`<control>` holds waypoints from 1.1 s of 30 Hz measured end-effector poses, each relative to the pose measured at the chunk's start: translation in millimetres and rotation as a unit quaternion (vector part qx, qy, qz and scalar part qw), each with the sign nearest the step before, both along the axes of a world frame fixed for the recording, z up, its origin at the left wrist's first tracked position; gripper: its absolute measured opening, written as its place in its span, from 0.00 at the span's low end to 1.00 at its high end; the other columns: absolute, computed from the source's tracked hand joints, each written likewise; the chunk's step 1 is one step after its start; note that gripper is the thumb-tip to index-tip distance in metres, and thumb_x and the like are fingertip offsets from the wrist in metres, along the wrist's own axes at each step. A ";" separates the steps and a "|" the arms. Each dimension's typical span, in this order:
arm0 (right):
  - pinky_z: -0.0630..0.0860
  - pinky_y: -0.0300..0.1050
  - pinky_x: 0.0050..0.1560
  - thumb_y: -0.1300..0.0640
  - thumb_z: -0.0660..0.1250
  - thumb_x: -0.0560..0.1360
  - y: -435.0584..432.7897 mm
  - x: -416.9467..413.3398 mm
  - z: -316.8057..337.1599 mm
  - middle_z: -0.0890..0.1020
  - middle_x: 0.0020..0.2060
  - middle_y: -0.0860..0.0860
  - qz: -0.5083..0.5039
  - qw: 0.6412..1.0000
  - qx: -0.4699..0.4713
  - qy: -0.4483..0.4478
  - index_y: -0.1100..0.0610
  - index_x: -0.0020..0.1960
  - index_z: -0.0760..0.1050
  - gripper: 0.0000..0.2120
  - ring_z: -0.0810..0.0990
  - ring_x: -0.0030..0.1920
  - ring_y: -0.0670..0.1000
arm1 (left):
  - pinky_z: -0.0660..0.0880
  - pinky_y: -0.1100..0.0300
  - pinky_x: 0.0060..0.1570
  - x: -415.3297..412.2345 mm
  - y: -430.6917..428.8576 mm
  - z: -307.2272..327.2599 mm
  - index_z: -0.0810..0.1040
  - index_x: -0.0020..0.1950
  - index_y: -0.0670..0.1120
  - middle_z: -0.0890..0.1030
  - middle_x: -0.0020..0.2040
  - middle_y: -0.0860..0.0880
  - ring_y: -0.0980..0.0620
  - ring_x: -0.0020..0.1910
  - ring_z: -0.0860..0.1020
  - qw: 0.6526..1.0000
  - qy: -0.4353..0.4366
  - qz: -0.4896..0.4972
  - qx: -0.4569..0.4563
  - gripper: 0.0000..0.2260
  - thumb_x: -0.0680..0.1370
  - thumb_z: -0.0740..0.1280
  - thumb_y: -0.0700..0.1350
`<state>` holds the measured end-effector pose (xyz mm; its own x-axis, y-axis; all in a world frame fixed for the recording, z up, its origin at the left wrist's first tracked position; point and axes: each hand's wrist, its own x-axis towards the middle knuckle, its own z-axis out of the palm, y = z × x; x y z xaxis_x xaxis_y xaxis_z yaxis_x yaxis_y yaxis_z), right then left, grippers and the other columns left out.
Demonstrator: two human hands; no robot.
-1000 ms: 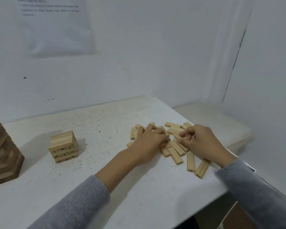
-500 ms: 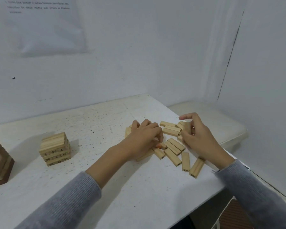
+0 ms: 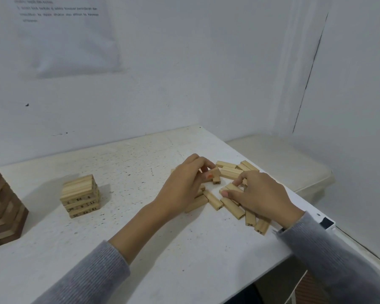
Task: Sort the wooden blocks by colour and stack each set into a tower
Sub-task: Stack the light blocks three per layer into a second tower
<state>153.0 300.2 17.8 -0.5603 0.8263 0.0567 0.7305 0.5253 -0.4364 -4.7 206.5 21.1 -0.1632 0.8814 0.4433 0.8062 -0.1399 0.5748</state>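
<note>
Several light wooden blocks point(image 3: 227, 172) lie scattered on the white table point(image 3: 130, 216) near its right edge. My left hand point(image 3: 184, 183) pinches one light block point(image 3: 215, 175), lifted at one end above the pile. My right hand point(image 3: 257, 194) rests on the pile and grips a light block point(image 3: 229, 188) between thumb and fingers. A short tower of light blocks point(image 3: 80, 196) stands at the left of the table. The edge of a tall tower of darker blocks point(image 3: 2, 207) shows at the far left.
White walls close in behind and to the right, with a printed sheet point(image 3: 64, 34) taped on the back wall. A cream cushioned bench point(image 3: 283, 163) sits lower, beyond the table's right edge. The table's front right corner point(image 3: 325, 222) is beside my right wrist.
My left hand has lifted a block up from the pile. My right hand has come down from hovering onto the blocks and taken hold of one.
</note>
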 end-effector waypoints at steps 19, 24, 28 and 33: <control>0.71 0.31 0.35 0.54 0.76 0.69 -57.4 -62.5 8.2 0.79 0.38 0.50 0.209 0.907 -0.227 0.288 0.53 0.43 0.79 0.07 0.76 0.36 0.44 | 0.77 0.54 0.46 -25.3 -104.3 -1.0 0.78 0.55 0.49 0.81 0.37 0.51 0.53 0.39 0.80 0.968 -0.226 0.106 -0.010 0.08 0.79 0.65 0.40; 0.66 0.30 0.29 0.53 0.76 0.70 -85.7 -92.0 2.9 0.77 0.29 0.42 0.281 0.895 -0.257 0.233 0.54 0.45 0.80 0.08 0.73 0.25 0.37 | 0.75 0.61 0.39 -45.9 -144.2 -11.2 0.79 0.53 0.45 0.78 0.35 0.51 0.54 0.36 0.77 0.942 -0.306 0.139 -0.021 0.07 0.77 0.66 0.36; 0.60 0.39 0.24 0.52 0.75 0.71 -101.2 -112.6 -2.1 0.75 0.24 0.44 0.302 0.877 -0.309 0.210 0.56 0.47 0.78 0.11 0.67 0.20 0.45 | 0.74 0.66 0.37 -62.7 -168.1 -16.6 0.79 0.51 0.44 0.77 0.37 0.50 0.57 0.33 0.76 0.937 -0.305 0.167 -0.036 0.07 0.76 0.67 0.35; 0.66 0.38 0.23 0.51 0.76 0.69 -108.7 -130.8 -8.5 0.78 0.26 0.44 0.317 0.881 -0.291 0.198 0.55 0.47 0.78 0.12 0.71 0.23 0.46 | 0.72 0.67 0.39 -72.4 -184.3 -19.7 0.80 0.51 0.50 0.79 0.39 0.51 0.58 0.38 0.77 0.946 -0.245 0.208 -0.051 0.06 0.75 0.70 0.42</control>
<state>22.2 191.5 9.3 -0.9512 0.3079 0.0218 0.1010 0.3771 -0.9207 -77.1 22.2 1.4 -0.6689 0.7298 0.1412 0.4127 0.2066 0.8871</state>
